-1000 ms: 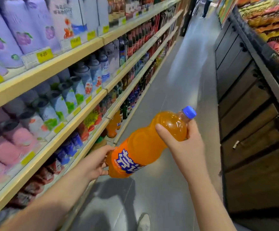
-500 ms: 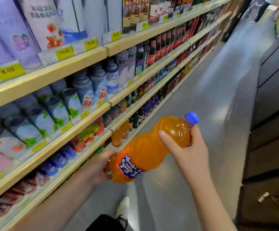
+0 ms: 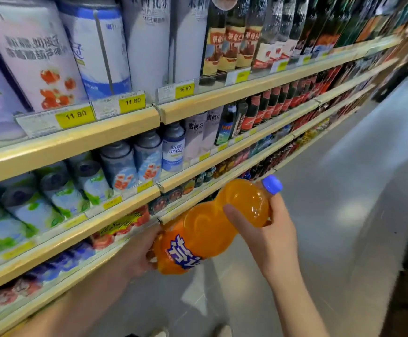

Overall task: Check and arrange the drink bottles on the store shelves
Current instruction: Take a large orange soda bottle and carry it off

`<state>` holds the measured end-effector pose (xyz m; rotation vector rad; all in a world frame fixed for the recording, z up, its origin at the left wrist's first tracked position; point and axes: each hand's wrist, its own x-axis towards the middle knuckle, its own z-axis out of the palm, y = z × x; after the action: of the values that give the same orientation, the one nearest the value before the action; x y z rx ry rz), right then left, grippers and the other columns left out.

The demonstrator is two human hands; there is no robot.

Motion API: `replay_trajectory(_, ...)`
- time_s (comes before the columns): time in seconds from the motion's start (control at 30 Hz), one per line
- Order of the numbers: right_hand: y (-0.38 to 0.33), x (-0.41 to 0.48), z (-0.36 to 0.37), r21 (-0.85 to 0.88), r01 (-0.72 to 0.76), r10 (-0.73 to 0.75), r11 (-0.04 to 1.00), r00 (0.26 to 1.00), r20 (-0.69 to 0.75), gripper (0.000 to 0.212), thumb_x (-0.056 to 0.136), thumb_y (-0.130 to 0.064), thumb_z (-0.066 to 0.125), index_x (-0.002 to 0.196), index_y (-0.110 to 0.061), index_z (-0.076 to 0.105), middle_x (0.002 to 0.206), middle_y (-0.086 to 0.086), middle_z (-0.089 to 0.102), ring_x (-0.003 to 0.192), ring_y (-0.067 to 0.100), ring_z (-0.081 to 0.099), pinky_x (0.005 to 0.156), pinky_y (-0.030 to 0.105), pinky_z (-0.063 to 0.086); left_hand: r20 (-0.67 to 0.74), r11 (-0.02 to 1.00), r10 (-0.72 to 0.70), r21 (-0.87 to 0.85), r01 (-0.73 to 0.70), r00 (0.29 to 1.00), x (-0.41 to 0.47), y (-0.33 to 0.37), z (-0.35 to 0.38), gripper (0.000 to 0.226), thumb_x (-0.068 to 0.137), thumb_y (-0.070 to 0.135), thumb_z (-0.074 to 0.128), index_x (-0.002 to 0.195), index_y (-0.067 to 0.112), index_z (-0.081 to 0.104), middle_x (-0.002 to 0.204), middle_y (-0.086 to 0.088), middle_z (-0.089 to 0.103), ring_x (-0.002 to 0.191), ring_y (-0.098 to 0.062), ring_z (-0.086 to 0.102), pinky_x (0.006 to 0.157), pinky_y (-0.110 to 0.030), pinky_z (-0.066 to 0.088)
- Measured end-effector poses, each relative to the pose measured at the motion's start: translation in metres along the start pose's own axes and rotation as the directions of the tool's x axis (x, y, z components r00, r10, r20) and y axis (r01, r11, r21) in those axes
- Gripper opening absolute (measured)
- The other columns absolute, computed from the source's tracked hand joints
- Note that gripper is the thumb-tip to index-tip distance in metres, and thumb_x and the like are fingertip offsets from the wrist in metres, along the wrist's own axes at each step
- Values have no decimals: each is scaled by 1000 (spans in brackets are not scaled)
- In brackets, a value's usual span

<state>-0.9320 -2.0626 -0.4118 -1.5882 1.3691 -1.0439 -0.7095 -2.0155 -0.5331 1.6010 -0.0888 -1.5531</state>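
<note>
I log the bottle [image 3: 205,232] in the air beside the lower shelves [image 3: 88,139], above the grey floor [image 3: 344,215]. Long axis slanted: base near-left and low, blue cap [image 3: 272,184] far-right and higher. Left hand [image 3: 137,254] curls round the base; right hand [image 3: 271,239] wraps the upper bulge. Stocked shelves run along the left, the aisle along the right.

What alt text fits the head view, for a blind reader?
Two hands hold a tilted orange soda bottle with a blue cap: the left hand at its base, the right hand near its neck. Beside them, store shelves carry drink bottles and yellow price tags.
</note>
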Motion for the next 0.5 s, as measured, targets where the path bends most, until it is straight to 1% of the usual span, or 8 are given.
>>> replay_trajectory(0.1,10,38,-1,35,58,-61,998,994,95,71,54,-87,75,116,-56,57,111,-18,70,96,2,69,74,28,59,-58,998,31,-60,-35,998,11,2,16,21,98,37,56,98,17,60,92,-7,67,89,-26,65,64,-37,54)
replay_trajectory(0.17,18,62,-2,61,97,-106,993,980,166,72,57,-85,76,118,-51,59,108,-13,71,97,6,70,75,26,59,-129,993,36,-109,-50,991,16,0,27,16,96,31,54,94,15,58,83,-9,62,79,-25,62,61,-33,53)
replay_trajectory(0.2,21,75,-3,65,112,-124,992,971,206,72,57,-85,76,119,-53,58,108,-14,71,97,5,70,74,23,58,-171,988,17,-147,-42,985,18,-1,33,15,95,28,53,91,14,57,79,-9,61,76,-25,60,60,-32,51)
replay_trajectory(0.23,25,86,-3,65,121,-134,990,959,249,75,56,-86,76,121,-55,56,111,-16,70,99,3,69,76,23,57,-217,983,-5,-178,-35,976,19,-3,38,17,95,29,52,89,14,57,76,-8,61,74,-24,58,60,-32,50)
replay_trajectory(0.27,28,97,-4,62,126,-138,990,946,292,80,56,-87,76,126,-55,54,114,-17,68,102,3,68,81,28,57,-254,981,-15,-192,-35,967,21,-5,43,19,96,31,51,88,14,57,74,-7,61,73,-23,58,59,-32,50)
replay_trajectory(0.33,36,116,-4,53,130,-140,990,915,378,89,55,-87,77,132,-51,51,119,-15,66,106,6,67,87,38,58,-290,978,0,-198,-60,957,23,-12,52,18,96,31,51,83,18,54,67,-3,60,72,-21,57,60,-31,49)
replay_trajectory(0.37,40,123,-4,48,134,-142,990,898,417,91,56,-87,77,134,-50,50,120,-14,66,106,7,67,87,40,58,-306,975,4,-210,-72,952,24,-16,56,18,94,29,51,80,19,52,66,-2,59,73,-21,57,63,-32,49)
replay_trajectory(0.5,54,140,3,47,148,-150,988,836,528,93,52,-89,76,134,-56,46,122,-17,64,108,6,65,85,30,55,-381,949,-51,-308,-75,923,26,-33,65,19,91,26,51,73,21,50,73,-5,56,82,-25,53,77,-39,46)
